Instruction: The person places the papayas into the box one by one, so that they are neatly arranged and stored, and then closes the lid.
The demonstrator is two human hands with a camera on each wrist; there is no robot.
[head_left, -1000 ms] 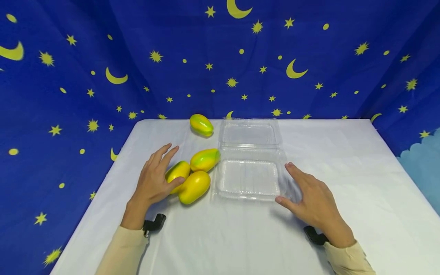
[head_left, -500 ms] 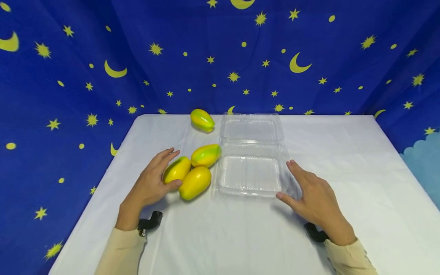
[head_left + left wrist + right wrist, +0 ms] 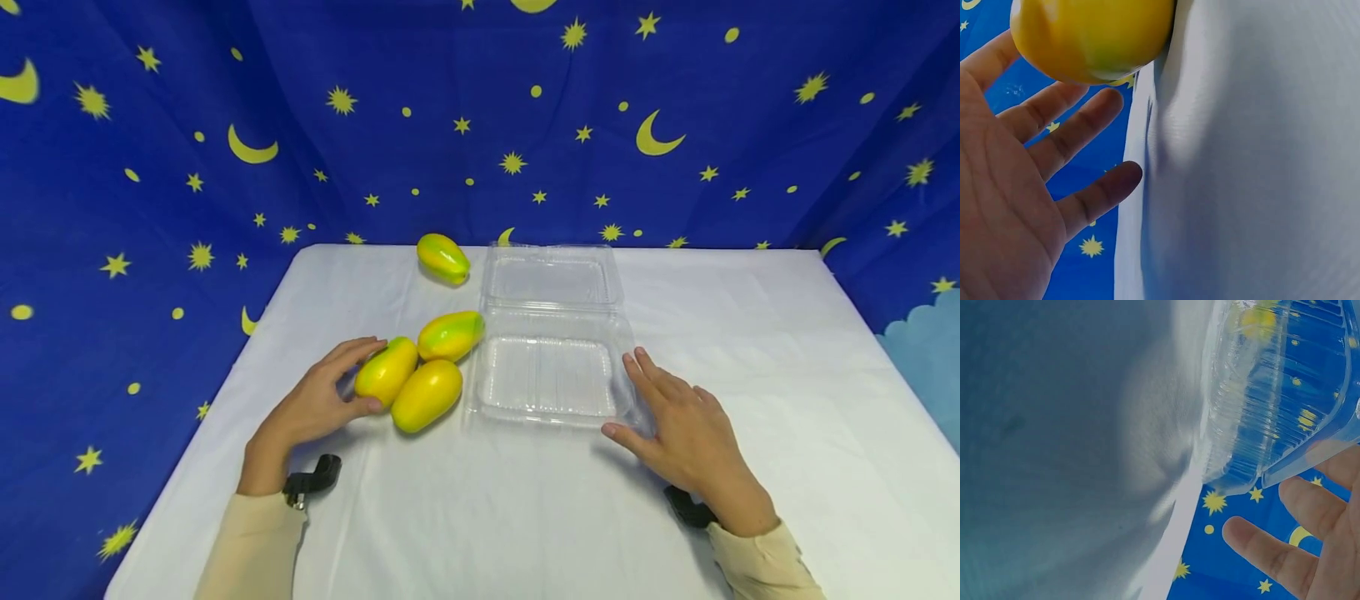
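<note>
Left hand (image 3: 311, 406): sat at the leftmost yellow fruit (image 3: 385, 375), thumb at its near side, fingers at its far side; whether they pinched it, I could not tell. From the left wrist, the fingers looked spread.
Right hand (image 3: 686, 437): had its fingers extended and its thumb held apart, at the right edge of the clear container (image 3: 551, 414); from the right wrist, one finger showed partly through the plastic edge.
Fruit group: the leftmost fruit lay on the white-covered desk (image 3: 487, 517) close against the near yellow fruit (image 3: 427, 397), with the green-tipped fruit (image 3: 452, 336) just behind; the tip of that last one met the container's left edge.
Far fruit (image 3: 443, 258): lay by itself near the back of the desk, yellow and green.
Container: was unfolded, its ribbed tray towards the person, its lid half (image 3: 551, 279) behind.
Backdrop (image 3: 420, 67): was blue cloth with yellow moons and stars.
Sleeves (image 3: 251, 546): were beige, a black device (image 3: 313, 475) at each wrist.
</note>
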